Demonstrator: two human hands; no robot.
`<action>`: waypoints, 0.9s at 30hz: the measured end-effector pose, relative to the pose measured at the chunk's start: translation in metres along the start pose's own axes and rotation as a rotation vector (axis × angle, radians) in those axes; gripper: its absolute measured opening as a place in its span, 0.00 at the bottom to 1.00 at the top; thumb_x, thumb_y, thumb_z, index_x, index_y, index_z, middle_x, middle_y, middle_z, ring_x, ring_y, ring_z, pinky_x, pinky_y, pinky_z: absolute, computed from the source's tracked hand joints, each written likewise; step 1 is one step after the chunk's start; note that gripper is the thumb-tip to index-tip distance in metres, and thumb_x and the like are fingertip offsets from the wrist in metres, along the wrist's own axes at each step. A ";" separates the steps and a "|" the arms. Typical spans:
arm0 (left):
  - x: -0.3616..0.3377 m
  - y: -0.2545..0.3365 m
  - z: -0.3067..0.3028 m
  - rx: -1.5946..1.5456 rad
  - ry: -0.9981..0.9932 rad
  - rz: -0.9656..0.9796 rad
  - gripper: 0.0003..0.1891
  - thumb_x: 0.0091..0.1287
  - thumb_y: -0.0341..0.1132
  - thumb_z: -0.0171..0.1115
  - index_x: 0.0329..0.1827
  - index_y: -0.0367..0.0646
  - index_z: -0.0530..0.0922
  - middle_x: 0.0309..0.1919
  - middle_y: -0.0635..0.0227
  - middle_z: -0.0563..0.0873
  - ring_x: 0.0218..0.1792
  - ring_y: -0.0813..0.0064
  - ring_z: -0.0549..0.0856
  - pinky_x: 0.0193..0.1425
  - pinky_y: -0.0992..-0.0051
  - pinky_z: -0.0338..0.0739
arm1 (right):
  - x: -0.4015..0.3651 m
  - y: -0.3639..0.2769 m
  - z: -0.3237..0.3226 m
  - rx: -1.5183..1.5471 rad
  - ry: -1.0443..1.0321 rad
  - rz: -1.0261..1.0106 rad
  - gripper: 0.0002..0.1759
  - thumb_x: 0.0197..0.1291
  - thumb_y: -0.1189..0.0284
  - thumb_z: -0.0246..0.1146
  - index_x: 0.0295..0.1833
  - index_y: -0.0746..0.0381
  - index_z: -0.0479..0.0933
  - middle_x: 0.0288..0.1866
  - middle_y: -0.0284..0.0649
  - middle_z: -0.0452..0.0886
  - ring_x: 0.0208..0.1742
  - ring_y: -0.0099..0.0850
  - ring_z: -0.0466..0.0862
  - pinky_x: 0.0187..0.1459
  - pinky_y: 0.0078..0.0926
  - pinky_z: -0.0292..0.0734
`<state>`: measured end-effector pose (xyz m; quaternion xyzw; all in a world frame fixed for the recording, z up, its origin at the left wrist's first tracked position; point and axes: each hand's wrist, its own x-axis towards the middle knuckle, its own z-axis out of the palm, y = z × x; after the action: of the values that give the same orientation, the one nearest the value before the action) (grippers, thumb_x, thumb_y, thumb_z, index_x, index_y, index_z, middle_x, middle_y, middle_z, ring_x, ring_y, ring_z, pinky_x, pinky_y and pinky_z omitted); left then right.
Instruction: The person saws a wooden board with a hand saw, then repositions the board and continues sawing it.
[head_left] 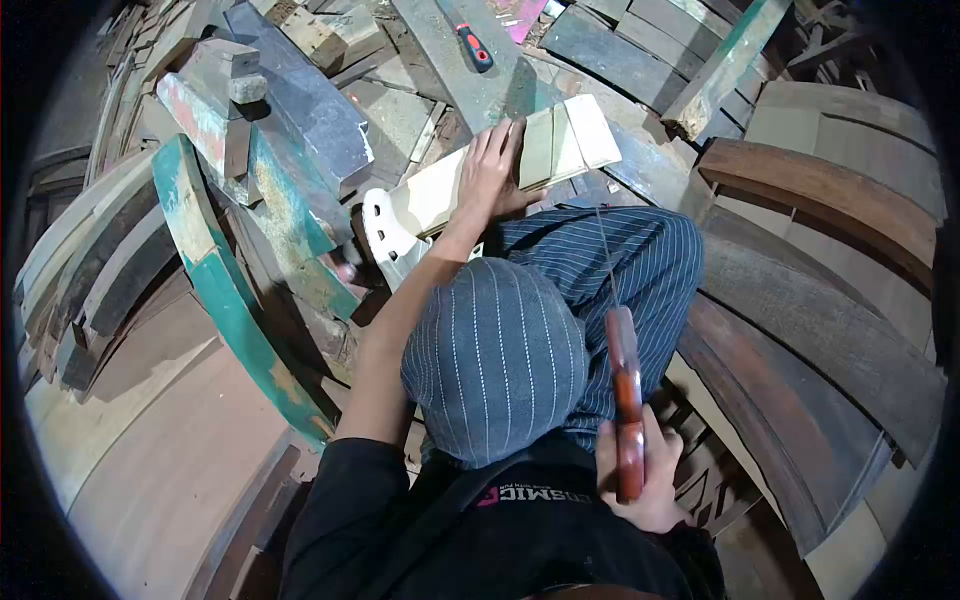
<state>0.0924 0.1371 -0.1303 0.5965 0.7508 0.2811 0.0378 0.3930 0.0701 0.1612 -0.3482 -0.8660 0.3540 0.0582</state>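
My left hand (489,172) presses on a pale wooden board (440,190), fingers curled over its upper edge. A thin-bladed saw (627,400) with a reddish-brown wooden handle is gripped in my right hand (652,470), near my right side. Its narrow blade runs up and away from me, its far end meeting the board near the board's right end. Beneath the board's left end is a white slotted plastic piece (385,228). My striped trouser legs (640,250) are just below the board.
A red and black handled tool (475,48) lies on a grey plank ahead. Curved green wood (230,300) and stacked blocks (215,110) stand at the left. Curved brown (820,185) and grey pieces are piled at the right.
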 end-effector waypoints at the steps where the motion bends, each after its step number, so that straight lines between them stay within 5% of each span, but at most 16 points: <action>1: 0.001 -0.001 0.001 -0.017 0.004 0.002 0.62 0.37 0.55 0.86 0.78 0.37 0.66 0.70 0.50 0.74 0.67 0.48 0.76 0.72 0.54 0.72 | 0.011 0.001 0.004 0.062 -0.015 0.032 0.26 0.58 0.80 0.69 0.61 0.75 0.73 0.33 0.45 0.83 0.17 0.35 0.81 0.20 0.29 0.74; 4: 0.001 -0.001 0.001 -0.059 0.019 0.012 0.61 0.38 0.55 0.85 0.78 0.38 0.66 0.67 0.51 0.75 0.67 0.48 0.75 0.72 0.54 0.71 | 0.090 0.034 0.042 0.212 0.068 0.006 0.24 0.55 0.80 0.69 0.59 0.69 0.74 0.35 0.50 0.85 0.27 0.54 0.85 0.35 0.46 0.80; 5: 0.002 -0.002 0.001 -0.073 0.018 0.021 0.61 0.39 0.55 0.85 0.77 0.38 0.66 0.67 0.51 0.75 0.67 0.48 0.75 0.72 0.54 0.71 | 0.131 0.032 0.047 0.341 0.078 0.147 0.21 0.53 0.80 0.69 0.52 0.71 0.73 0.32 0.58 0.83 0.32 0.61 0.84 0.40 0.51 0.80; 7: 0.000 -0.004 0.000 -0.103 0.018 0.028 0.60 0.40 0.56 0.84 0.77 0.38 0.66 0.67 0.51 0.75 0.66 0.48 0.75 0.71 0.53 0.72 | 0.178 0.043 0.069 0.283 0.186 0.046 0.15 0.56 0.81 0.66 0.47 0.72 0.72 0.30 0.66 0.80 0.36 0.65 0.83 0.38 0.50 0.80; 11: -0.001 -0.005 0.005 -0.109 0.051 0.035 0.60 0.40 0.57 0.83 0.77 0.36 0.67 0.66 0.50 0.76 0.67 0.47 0.74 0.71 0.53 0.71 | 0.139 0.032 0.040 0.224 0.173 0.061 0.18 0.57 0.80 0.68 0.51 0.75 0.73 0.29 0.63 0.81 0.34 0.59 0.86 0.36 0.47 0.82; 13: 0.003 -0.006 0.003 -0.068 0.035 0.022 0.61 0.39 0.56 0.84 0.78 0.37 0.66 0.67 0.51 0.75 0.67 0.48 0.74 0.72 0.53 0.71 | 0.076 0.009 0.023 0.288 0.185 0.074 0.09 0.66 0.78 0.63 0.48 0.71 0.78 0.29 0.50 0.79 0.22 0.43 0.81 0.28 0.38 0.75; 18: -0.007 -0.003 0.006 -0.047 0.026 0.024 0.61 0.38 0.55 0.84 0.78 0.37 0.66 0.68 0.51 0.75 0.67 0.49 0.74 0.71 0.53 0.71 | -0.005 -0.002 0.004 0.083 -0.050 0.075 0.16 0.63 0.80 0.64 0.56 0.67 0.78 0.41 0.46 0.82 0.27 0.45 0.80 0.32 0.38 0.73; 21: -0.004 0.000 0.003 -0.070 0.028 0.011 0.61 0.39 0.55 0.84 0.78 0.37 0.66 0.68 0.51 0.75 0.65 0.48 0.75 0.70 0.53 0.71 | 0.028 -0.011 0.009 0.202 -0.024 0.148 0.17 0.60 0.81 0.63 0.55 0.67 0.77 0.43 0.46 0.82 0.26 0.47 0.79 0.35 0.40 0.71; 25: -0.001 -0.003 0.005 -0.080 0.060 0.029 0.61 0.39 0.56 0.84 0.78 0.37 0.65 0.68 0.50 0.75 0.65 0.48 0.74 0.71 0.52 0.70 | 0.143 0.037 0.055 0.309 0.144 0.040 0.11 0.63 0.78 0.62 0.50 0.68 0.76 0.29 0.52 0.78 0.31 0.54 0.82 0.38 0.46 0.75; 27: -0.002 -0.002 0.003 -0.081 0.033 0.007 0.62 0.39 0.57 0.84 0.79 0.38 0.65 0.68 0.50 0.75 0.66 0.48 0.74 0.71 0.52 0.70 | 0.170 0.043 0.061 0.330 0.208 0.048 0.11 0.60 0.79 0.65 0.46 0.70 0.73 0.30 0.63 0.81 0.34 0.63 0.84 0.38 0.51 0.81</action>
<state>0.0920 0.1362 -0.1339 0.5923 0.7373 0.3213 0.0487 0.2682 0.1666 0.0631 -0.3891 -0.7770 0.4547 0.1954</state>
